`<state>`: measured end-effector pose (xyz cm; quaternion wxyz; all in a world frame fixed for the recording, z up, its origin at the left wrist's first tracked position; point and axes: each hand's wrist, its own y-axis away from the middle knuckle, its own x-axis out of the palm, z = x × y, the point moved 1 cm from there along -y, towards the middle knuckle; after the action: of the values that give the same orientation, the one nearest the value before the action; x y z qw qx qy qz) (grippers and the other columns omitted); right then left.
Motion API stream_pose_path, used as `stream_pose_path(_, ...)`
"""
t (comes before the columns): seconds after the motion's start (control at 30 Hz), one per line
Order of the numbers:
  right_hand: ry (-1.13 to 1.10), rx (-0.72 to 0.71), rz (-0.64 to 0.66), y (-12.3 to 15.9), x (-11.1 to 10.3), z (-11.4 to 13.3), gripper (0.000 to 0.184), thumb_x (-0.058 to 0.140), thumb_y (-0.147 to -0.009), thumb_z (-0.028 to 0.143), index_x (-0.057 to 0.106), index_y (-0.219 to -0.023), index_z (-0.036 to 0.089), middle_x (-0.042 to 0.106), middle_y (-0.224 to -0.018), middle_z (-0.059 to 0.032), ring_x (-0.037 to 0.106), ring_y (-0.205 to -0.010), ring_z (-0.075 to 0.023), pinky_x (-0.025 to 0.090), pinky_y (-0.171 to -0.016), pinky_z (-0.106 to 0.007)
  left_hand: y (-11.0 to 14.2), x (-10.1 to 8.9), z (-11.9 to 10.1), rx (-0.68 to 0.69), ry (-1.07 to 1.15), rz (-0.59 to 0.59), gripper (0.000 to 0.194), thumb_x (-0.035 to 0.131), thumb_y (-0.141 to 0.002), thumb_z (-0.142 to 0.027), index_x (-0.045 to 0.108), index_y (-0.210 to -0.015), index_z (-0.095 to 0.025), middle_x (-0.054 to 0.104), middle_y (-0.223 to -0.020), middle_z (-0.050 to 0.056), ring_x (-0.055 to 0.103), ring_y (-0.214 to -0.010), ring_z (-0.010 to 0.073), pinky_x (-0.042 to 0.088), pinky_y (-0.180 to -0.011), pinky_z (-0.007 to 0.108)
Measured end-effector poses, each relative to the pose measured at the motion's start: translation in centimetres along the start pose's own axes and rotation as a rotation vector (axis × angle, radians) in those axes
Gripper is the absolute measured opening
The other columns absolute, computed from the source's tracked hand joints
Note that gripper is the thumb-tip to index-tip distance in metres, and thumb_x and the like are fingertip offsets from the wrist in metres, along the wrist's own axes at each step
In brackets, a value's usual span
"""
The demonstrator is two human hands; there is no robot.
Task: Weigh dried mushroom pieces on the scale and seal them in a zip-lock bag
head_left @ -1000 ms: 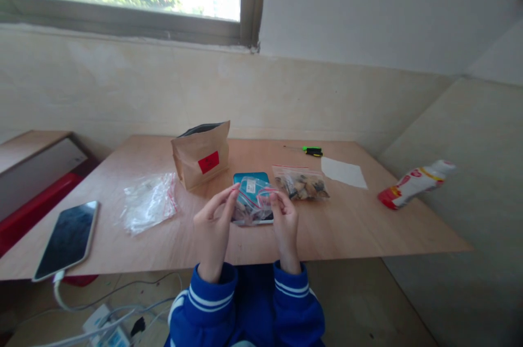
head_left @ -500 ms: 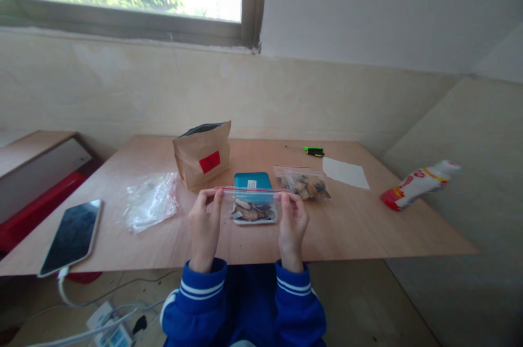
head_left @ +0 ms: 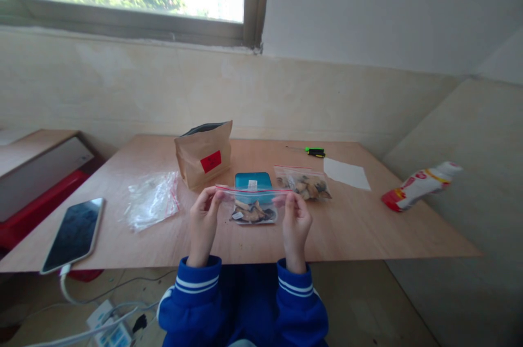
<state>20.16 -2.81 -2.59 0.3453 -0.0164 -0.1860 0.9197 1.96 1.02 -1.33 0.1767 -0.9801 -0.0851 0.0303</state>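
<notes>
A clear zip bag [head_left: 254, 212] with a red seal line holds brown dried pieces that look like sliced mushrooms. My left hand [head_left: 205, 220] pinches its top left corner between thumb and fingers. At the top right corner, my right hand [head_left: 296, 221] has the same kind of pinch. The bag's filled bottom is over a teal and white device [head_left: 252, 179], possibly a small scale, and hides its near part. Just right of it lies a second filled zip bag [head_left: 308, 186]. A brown paper pouch [head_left: 203, 156] with a red label stands open behind my left hand.
Empty clear bags [head_left: 152, 202] lie on the left of the table, beside a tablet [head_left: 74, 233] with a white cable. Toward the back right are screwdrivers [head_left: 314, 151] and a sheet of white paper [head_left: 346, 172]. A red and white bottle [head_left: 419, 186] is at the right.
My hands have drawn slightly farther apart, the right one shifting right. The bag's top edge is stretched a little wider. Both hands keep their hold.
</notes>
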Motion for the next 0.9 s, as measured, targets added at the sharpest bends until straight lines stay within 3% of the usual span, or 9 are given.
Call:
stream_pose_path(0.17,-0.016,-0.005,-0.031,0.1,-0.4,0.2,0.031,0.054,-0.09,0.045,0.064,-0.081,0.017,0.07,-0.07,-0.0032,0.064,-0.061,-0.0151,0.051,-0.061,-0.027,-0.1,-1.1,0.5,-0.057,-0.037,0.08,0.028,0.067,-0.079,-0.046,0.066,-0.078,-0.018,0.071,-0.075,0.003,0.066,-0.073,0.0172,0.052,-0.065,0.026)
stream_pose_path(0.47,-0.024,-0.053,-0.131,0.9,0.3,0.3,0.03,0.056,-0.09,0.042,0.061,-0.075,0.016,0.067,-0.067,-0.0013,0.057,-0.055,-0.0115,0.047,-0.057,-0.024,0.9,-0.3,-0.5,0.002,-0.07,0.011,0.023,0.062,-0.083,-0.042,0.061,-0.082,-0.018,0.067,-0.076,0.001,0.064,-0.073,0.0143,0.05,-0.066,0.024)
stream_pose_path(0.73,0.021,-0.04,-0.042,0.8,0.1,0.2,0.034,0.049,-0.093,0.045,0.065,-0.083,0.016,0.07,-0.065,-0.0027,0.066,-0.06,-0.0158,0.052,-0.063,-0.028,1.0,-0.5,-0.6,-0.017,0.023,0.002,0.024,0.062,-0.084,-0.042,0.06,-0.078,-0.019,0.065,-0.071,0.0,0.063,-0.07,0.014,0.05,-0.064,0.024)
stream_pose_path(0.9,0.017,-0.057,-0.063,0.8,-0.1,0.3,0.028,0.053,-0.091,0.043,0.063,-0.085,0.017,0.067,-0.062,-0.0004,0.063,-0.056,-0.0145,0.051,-0.059,-0.027,1.1,-0.8,-0.5,-0.034,-0.001,-0.018,0.025,0.063,-0.082,-0.044,0.064,-0.08,-0.019,0.068,-0.074,0.001,0.064,-0.072,0.0156,0.051,-0.065,0.025)
